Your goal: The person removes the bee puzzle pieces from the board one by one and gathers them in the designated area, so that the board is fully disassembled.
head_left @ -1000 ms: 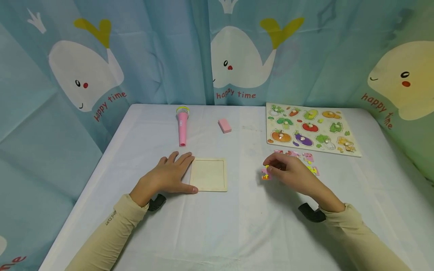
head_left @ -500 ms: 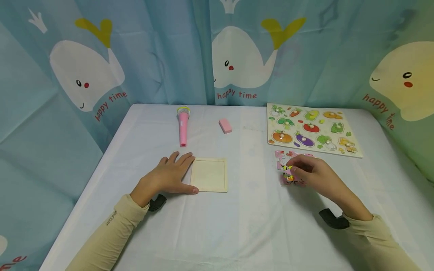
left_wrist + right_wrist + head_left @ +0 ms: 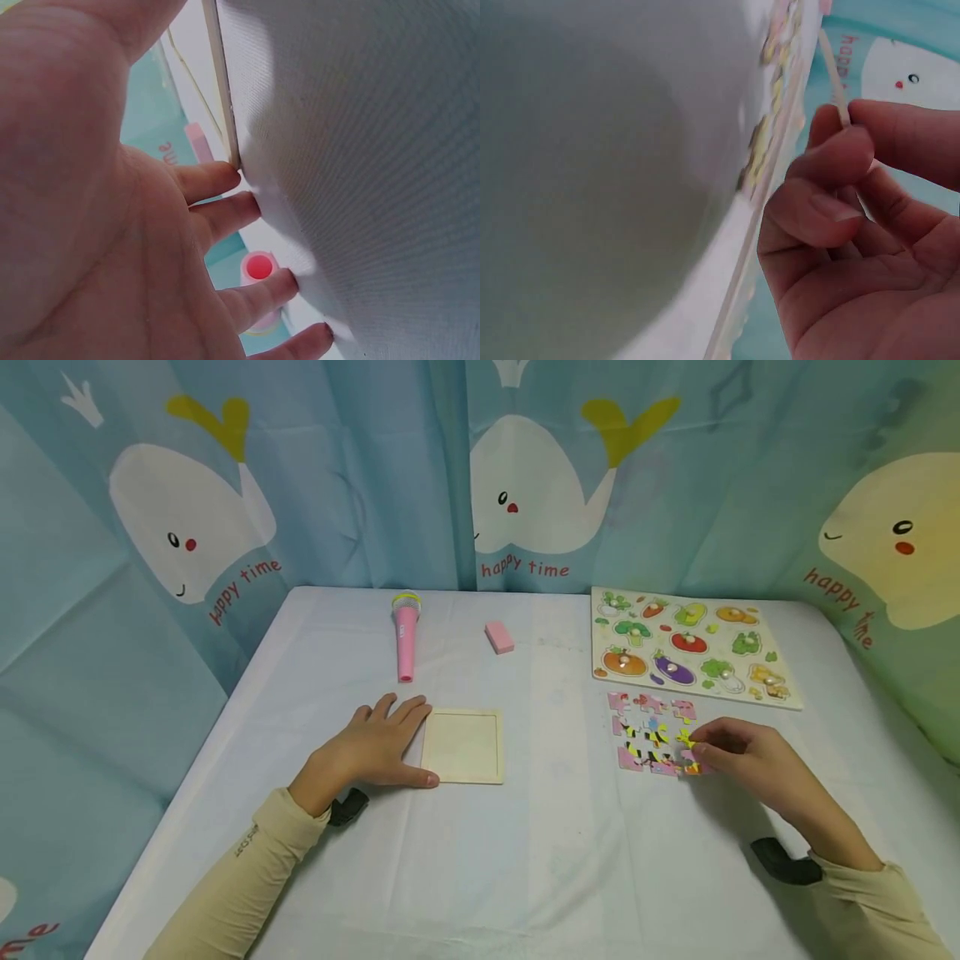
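My left hand (image 3: 367, 747) lies on the table with fingers spread. Its index finger and thumb touch the left corners of a square, pale wooden puzzle tray (image 3: 462, 747), whose inside is bare. Between thumb and index finger of my right hand (image 3: 761, 768), a jigsaw piece (image 3: 834, 79) is pinched, seen edge-on and raised off the table in the right wrist view. In the head view that hand hovers at the right side of several loose pink and yellow jigsaw pieces (image 3: 630, 758), laid in rough rows. Its fingers partly cover the rightmost ones.
A vegetable peg puzzle board (image 3: 693, 647) lies behind the pieces at the back right. A pink toy microphone (image 3: 406, 643) and a small pink block (image 3: 498, 637) lie toward the back. A blue whale-print curtain (image 3: 360, 485) hangs behind the white-covered table (image 3: 480, 868).
Holding its jigsaw piece, my right hand has moved rightward from the left side of the loose pieces to their right side, uncovering most of them. The left hand and tray stay put.
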Demonstrator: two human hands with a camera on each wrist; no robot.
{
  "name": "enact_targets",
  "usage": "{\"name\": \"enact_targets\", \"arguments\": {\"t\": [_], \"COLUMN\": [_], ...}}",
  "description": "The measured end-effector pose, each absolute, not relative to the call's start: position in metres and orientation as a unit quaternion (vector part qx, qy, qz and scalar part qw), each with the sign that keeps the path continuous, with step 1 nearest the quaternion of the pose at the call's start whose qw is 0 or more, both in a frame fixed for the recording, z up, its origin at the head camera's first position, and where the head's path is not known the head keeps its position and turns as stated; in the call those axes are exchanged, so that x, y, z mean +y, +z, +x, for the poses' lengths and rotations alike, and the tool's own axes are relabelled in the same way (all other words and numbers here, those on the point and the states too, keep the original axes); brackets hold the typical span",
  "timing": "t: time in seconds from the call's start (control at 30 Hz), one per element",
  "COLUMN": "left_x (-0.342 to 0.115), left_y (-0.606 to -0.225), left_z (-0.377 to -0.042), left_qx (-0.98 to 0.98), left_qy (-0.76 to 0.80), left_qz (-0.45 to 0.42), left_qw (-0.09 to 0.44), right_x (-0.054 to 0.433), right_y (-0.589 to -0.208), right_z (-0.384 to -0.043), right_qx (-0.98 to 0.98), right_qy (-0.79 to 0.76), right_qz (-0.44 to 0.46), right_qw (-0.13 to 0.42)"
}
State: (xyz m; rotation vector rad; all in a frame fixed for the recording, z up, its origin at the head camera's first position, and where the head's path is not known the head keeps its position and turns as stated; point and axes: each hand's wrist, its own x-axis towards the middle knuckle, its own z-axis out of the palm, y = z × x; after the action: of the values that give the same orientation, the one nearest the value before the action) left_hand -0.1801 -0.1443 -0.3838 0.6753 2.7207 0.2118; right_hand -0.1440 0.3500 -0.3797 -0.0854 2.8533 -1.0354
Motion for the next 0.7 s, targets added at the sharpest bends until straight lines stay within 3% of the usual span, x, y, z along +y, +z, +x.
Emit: {"name": "enact_targets", "arguments": {"t": [0.2,0.7], "left_x": [-0.143,-0.147], "left_y": [-0.384,-0.383], "left_z": [-0.179,-0.179], "left_qx": [0.952,0.948], "left_qy": [0.084,0.115], "left_qz": [0.241,0.239], "left_qw": [0.168,0.175], "right_x": [0.364,0.366], "right_y": [-0.385,-0.387], "right_z": [-0.14,-0.145], "right_qx": [0.938,0.956], "right_qy": [-0.336,-0.282], "right_qz": [0.004,-0.014], "right_qw": [0.089,0.074]}}
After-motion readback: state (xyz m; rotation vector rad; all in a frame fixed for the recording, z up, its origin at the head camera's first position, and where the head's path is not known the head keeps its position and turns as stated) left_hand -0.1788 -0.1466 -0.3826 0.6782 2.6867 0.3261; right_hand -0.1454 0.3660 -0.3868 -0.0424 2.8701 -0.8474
